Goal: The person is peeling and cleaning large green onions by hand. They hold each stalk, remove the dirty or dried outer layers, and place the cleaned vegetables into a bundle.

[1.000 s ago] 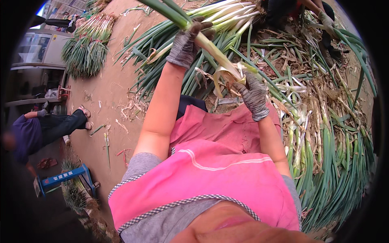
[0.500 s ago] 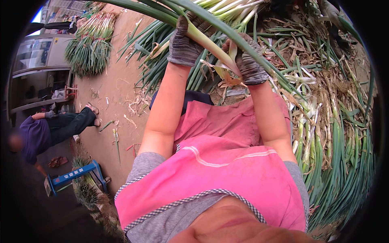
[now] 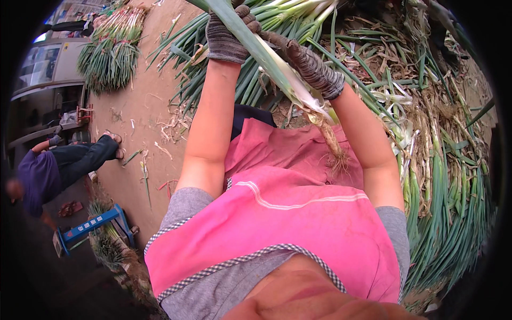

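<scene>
A long green onion [image 3: 290, 80] slants across in front of me, its green leaves at the top and its brown, rooted end over my lap. My left hand [image 3: 228, 40], in a grey knit glove, is closed around its upper green part. My right hand [image 3: 314, 66], in a similar glove, lies along the right side of the stalk. Its fingers are pressed together and reach toward my left hand, closed at the stalk; their tips are partly hidden. Behind my hands lies a pile of green onions [image 3: 250, 85] with white ends toward the upper right.
Many unpeeled green onions [image 3: 442, 181] lie at my right, with dry leaf scraps [image 3: 384, 58] beyond. Tied bundles [image 3: 112, 58] stand at the far left. A person in purple [image 3: 40, 173] is near a blue metal stand [image 3: 93, 226] at the left.
My right hand has moved from the stalk's lower end up toward my left hand. A rooted end now shows over my lap. The whole view has shifted slightly.
</scene>
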Tool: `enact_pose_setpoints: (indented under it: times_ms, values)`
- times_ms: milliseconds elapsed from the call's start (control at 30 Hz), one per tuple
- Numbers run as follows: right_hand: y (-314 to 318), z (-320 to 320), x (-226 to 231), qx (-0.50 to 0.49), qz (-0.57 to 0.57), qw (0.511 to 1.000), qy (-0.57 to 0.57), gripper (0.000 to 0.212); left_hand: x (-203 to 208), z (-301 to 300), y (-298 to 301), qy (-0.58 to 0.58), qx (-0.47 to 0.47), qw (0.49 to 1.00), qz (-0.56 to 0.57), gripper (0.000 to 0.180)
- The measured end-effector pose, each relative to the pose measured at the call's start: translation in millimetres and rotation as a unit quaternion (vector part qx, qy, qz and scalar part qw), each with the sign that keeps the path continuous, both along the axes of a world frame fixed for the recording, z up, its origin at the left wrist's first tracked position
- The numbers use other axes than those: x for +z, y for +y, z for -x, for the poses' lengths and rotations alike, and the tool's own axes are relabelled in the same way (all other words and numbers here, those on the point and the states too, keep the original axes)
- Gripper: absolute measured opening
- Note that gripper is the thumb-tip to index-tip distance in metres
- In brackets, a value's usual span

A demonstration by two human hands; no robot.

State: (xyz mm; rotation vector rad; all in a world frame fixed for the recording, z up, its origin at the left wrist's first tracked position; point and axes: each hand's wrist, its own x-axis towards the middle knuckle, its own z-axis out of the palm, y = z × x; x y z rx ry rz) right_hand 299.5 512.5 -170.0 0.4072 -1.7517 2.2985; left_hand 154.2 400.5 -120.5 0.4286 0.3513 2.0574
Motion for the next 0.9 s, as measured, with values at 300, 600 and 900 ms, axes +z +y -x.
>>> enact_pose_setpoints:
  times_ms: [300, 600, 900]
  values:
    - [31.3, -119.3, -20.4, 0.042, -0.003, 0.968, -0.249, 0.049, -3.8, 64.0, -40.3, -0.052, 0.230, 0.961, 0.144, 0.026]
    - [190.3, -298.9, -158.6, -0.171, -0.557, 0.537, -0.609, 0.031, -9.1, 134.3, -136.7, -0.038, 0.366, 0.925, 0.097, 0.034]
    - [45.9, -86.3, -12.5, -0.337, -0.600, 0.726, 0.001, 0.052, -25.3, 92.2, -62.4, -0.141, 0.387, 0.892, 0.186, 0.025]
